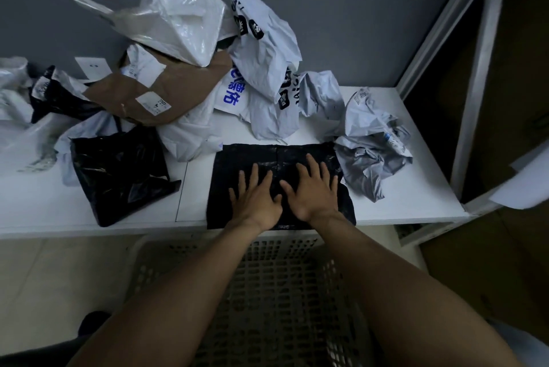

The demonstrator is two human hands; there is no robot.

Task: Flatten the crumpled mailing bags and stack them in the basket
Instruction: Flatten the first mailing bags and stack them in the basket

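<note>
My left hand (255,197) and right hand (315,191) lie spread, palms pressing one black bag (237,158) flat at the worktop's (401,188) near edge, above the one basket (276,277). The slick plastic could slide off that edge, or spring back creased when I lift. To the left are a second black bag (118,173) and a third black bag (56,99). There is one brown bag (154,93) and one grey bag (371,152). The pale heap behind is too tangled to count.

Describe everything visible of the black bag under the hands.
The black mailing bag is a dark, faintly glossy, plastic-looking sheet, roughly rectangular, spread nearly flat at the front edge of the white table, with wrinkles and a crease down its middle. The left hand and right hand press on it, fingers spread. A crumpled grey bag meets its right edge.
</note>
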